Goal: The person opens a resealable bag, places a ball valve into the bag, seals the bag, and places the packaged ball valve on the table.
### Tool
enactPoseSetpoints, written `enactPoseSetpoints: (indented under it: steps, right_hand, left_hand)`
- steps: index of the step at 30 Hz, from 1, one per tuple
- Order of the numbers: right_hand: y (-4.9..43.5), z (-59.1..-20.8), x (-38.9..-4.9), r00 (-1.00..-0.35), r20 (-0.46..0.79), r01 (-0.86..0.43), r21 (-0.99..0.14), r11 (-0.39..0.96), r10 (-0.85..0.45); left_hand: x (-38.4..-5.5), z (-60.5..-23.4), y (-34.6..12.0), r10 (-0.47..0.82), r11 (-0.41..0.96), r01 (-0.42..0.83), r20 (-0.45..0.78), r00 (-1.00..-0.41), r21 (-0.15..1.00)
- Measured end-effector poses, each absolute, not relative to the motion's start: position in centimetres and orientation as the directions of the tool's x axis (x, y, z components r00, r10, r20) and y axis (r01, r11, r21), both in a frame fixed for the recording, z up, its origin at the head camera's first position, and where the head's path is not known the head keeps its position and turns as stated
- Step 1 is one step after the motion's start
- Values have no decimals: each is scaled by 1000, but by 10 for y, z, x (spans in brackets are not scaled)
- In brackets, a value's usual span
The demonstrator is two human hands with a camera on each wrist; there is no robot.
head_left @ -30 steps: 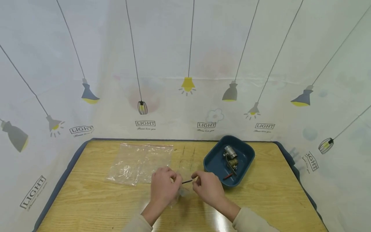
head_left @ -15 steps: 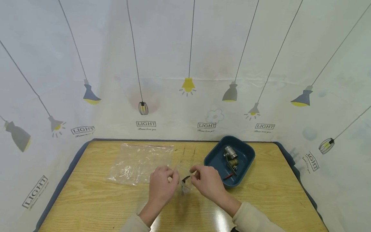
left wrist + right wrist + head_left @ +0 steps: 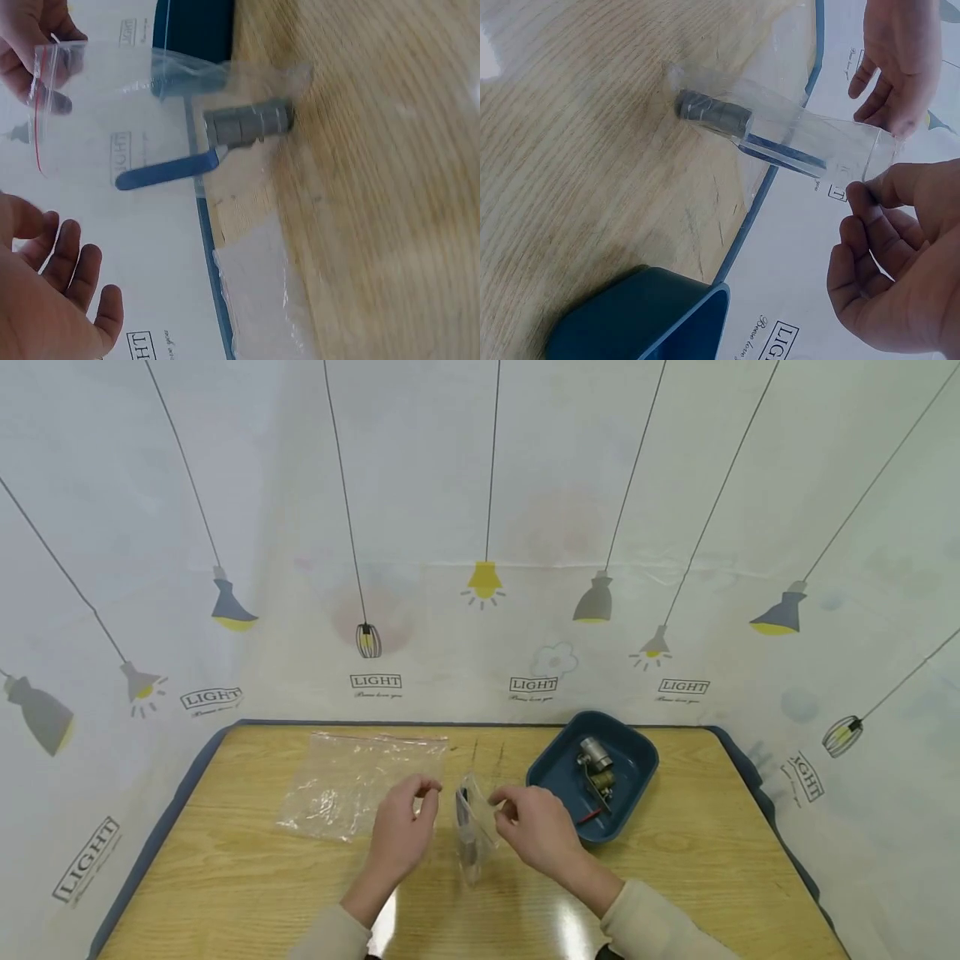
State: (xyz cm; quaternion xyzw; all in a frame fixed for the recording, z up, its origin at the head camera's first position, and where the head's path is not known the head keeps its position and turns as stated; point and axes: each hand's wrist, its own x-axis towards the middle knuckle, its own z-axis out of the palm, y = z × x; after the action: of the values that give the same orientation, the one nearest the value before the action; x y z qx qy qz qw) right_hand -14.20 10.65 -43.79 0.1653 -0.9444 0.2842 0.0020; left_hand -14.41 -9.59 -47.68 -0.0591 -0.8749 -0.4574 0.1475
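Observation:
A small clear zip bag point(image 3: 90, 139) with a red line at its mouth hangs over the table from my right hand point(image 3: 543, 835). Thumb and index finger of that hand pinch the bag's top edge, as the right wrist view shows. Inside the bag lies a ball valve point(image 3: 247, 124) with a grey metal body at the bottom and a blue lever point(image 3: 166, 171) pointing toward the mouth. To the left of the bag, my left hand point(image 3: 401, 827) is apart from it, fingers loosely bent and holding nothing.
At the back right stands a dark blue tray point(image 3: 645, 752) with metal fittings point(image 3: 597, 753) and a red-handled part point(image 3: 590, 817). A larger clear zip bag point(image 3: 352, 785) lies flat at the back left. A printed cloth point(image 3: 420, 527) rises behind the table point(image 3: 247, 893).
The valve's dark lever, earlier between both hands, has dropped into the bag. My left hand has let go and moved left, while the bag now hangs from my right hand.

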Motion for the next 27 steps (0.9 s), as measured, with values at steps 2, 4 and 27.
enactPoseSetpoints:
  steps: [2, 4, 27]
  right_hand:
    - [106, -438, -143, -944, 88, -313, -534, 785, -317]
    - [104, -437, -143, -943, 85, -316, -529, 788, -322]
    - [104, -437, -144, -878, 175, -475, -440, 762, -446]
  left_hand:
    - [-149, -478, -98, 18, 579, 252, 298, -955, 775]
    - [-154, -479, -100, 68, 539, 259, 265, -962, 802]
    - [-167, -479, -108, 380, 427, 394, 234, -895, 814]
